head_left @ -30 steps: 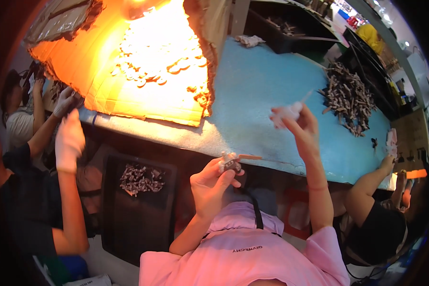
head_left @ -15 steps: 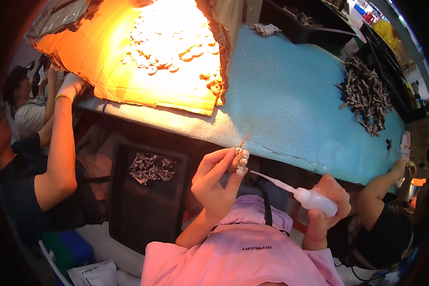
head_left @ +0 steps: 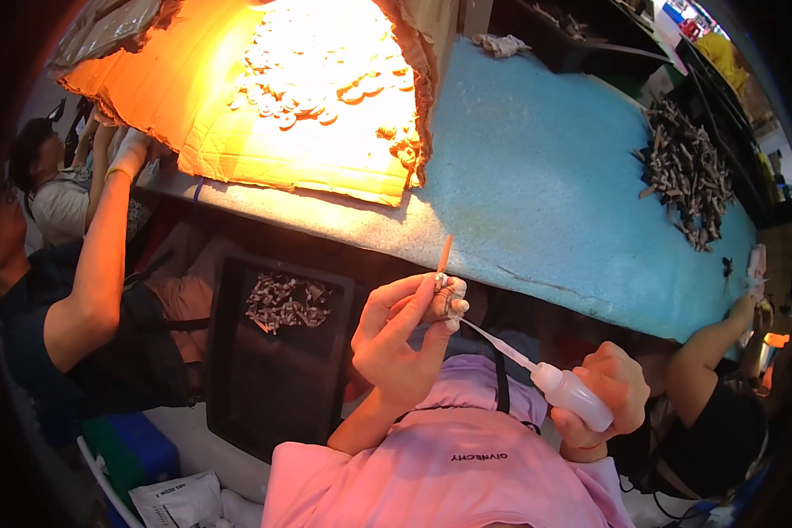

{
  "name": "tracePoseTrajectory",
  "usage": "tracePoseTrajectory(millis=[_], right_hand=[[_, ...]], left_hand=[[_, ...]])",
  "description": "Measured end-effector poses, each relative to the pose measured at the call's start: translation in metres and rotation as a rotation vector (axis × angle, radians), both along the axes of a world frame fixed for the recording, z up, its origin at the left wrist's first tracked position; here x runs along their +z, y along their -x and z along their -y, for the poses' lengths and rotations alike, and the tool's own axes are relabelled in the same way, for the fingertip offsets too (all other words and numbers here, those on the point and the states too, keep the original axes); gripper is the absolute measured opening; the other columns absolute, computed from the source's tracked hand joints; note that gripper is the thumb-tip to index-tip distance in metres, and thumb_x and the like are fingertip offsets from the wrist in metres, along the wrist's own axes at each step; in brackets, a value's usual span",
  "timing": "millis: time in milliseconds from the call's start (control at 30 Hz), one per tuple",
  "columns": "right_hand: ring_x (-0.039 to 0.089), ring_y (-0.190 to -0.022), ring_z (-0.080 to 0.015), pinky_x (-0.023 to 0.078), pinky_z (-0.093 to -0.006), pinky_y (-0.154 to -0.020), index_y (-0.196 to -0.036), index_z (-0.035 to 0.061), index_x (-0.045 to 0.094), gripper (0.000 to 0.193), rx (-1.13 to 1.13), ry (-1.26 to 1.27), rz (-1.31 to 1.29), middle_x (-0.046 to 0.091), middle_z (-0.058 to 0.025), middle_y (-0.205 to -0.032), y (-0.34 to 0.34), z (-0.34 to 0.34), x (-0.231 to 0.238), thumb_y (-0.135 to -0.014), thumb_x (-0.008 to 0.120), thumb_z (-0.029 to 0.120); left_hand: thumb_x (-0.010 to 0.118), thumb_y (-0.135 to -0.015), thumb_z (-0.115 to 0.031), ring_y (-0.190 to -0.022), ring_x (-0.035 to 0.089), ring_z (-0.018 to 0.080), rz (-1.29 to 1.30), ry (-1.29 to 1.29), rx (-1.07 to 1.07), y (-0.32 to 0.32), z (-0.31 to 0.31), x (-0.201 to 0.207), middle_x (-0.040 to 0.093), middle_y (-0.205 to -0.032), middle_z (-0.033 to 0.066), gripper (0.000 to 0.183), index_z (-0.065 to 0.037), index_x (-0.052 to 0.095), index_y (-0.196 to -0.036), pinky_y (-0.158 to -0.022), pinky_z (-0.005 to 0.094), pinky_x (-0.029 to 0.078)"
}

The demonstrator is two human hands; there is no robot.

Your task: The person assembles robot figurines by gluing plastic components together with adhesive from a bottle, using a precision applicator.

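In front of my chest, my left hand (head_left: 396,339) pinches a small, pale, knobbly figurine-like piece (head_left: 449,299) between thumb and fingers. A thin reddish-brown strip (head_left: 445,254) sticks up from the piece; how it is joined is too small to tell. My right hand (head_left: 611,387) is wrapped round a white squeeze bottle (head_left: 575,398) with a long, thin nozzle (head_left: 500,343). The bottle is tilted, its nozzle tip touching or nearly touching the lower side of the piece, close to my left thumb.
A blue-covered table (head_left: 537,176) lies ahead, with a heap of brownish-grey pieces (head_left: 686,176) at right. Brightly lit cardboard (head_left: 282,172) bears many small round pieces. A black tray (head_left: 273,387) with small pieces stands at left. Co-workers' arms (head_left: 97,264) flank me on both sides.
The nozzle tip has come closer to the piece, and the bottle has shifted slightly left and down. The strip now stands more upright as the piece has turned in my left hand.
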State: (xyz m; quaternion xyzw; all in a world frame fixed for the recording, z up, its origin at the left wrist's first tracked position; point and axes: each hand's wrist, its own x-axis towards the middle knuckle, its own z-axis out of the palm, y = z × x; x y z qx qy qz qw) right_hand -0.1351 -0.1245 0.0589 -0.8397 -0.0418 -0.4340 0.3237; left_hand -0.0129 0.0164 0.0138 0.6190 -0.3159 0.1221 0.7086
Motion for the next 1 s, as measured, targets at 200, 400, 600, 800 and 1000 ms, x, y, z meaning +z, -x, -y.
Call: tracePoseTrajectory(millis=[200,400,600,800,1000], right_hand=[[0.042,-0.039,-0.0172,0.031,-0.0259,-0.034,-0.080,0.0001,0.057,0.040,0.066,0.010,-0.031,0.049,-0.0052,-0.054,0.0000,0.0053,0.0033,-0.059,0.079,0.027],[0.040,-0.038,-0.0161,0.030,-0.0260,-0.035,-0.078,0.0001,0.056,0.039,0.040,0.011,-0.033,0.047,-0.0044,-0.052,-0.0014,0.0047,0.0035,-0.065,0.073,0.033],[0.040,-0.037,-0.0156,0.028,-0.0250,-0.032,-0.077,-0.0007,0.058,0.038,0.093,-0.005,-0.008,0.046,-0.0041,-0.052,-0.0028,0.0070,0.0046,-0.058,0.079,0.023],[0.040,-0.036,-0.0150,0.027,-0.0241,-0.031,-0.075,-0.0011,0.058,0.037,0.095,0.009,0.008,0.045,-0.0038,-0.051,-0.0020,0.0078,0.0001,-0.058,0.079,0.024],[0.039,-0.038,-0.0158,0.030,-0.0264,-0.035,-0.077,0.0006,0.053,0.041,0.029,0.046,-0.056,0.045,-0.0039,-0.050,0.0000,0.0042,0.0037,-0.071,0.067,0.039]], left_hand=[[0.059,-0.071,0.017,-0.082,0.063,0.0207,0.013,-0.003,-0.008,-0.0005,0.0021,0.0025,0.052,-0.102,0.0158,0.034,0.010,0.056,-0.104,-0.069,0.0270,0.056],[0.058,-0.071,0.018,-0.081,0.063,0.0204,0.016,0.003,-0.011,-0.0010,0.0048,0.0035,0.052,-0.102,0.0156,0.034,0.010,0.056,-0.104,-0.068,0.0267,0.056],[0.058,-0.072,0.018,-0.081,0.063,0.0207,-0.006,0.013,-0.023,0.0000,0.0052,0.0038,0.052,-0.102,0.0157,0.033,0.011,0.056,-0.104,-0.067,0.0259,0.056],[0.058,-0.072,0.018,-0.081,0.062,0.0201,-0.003,0.011,-0.011,0.0000,0.0050,0.0014,0.052,-0.102,0.0162,0.032,0.011,0.056,-0.103,-0.066,0.0259,0.056],[0.058,-0.071,0.019,-0.079,0.061,0.0182,-0.021,0.014,-0.011,0.0015,0.0043,0.0027,0.053,-0.101,0.0165,0.032,0.012,0.056,-0.102,-0.066,0.0253,0.056]])
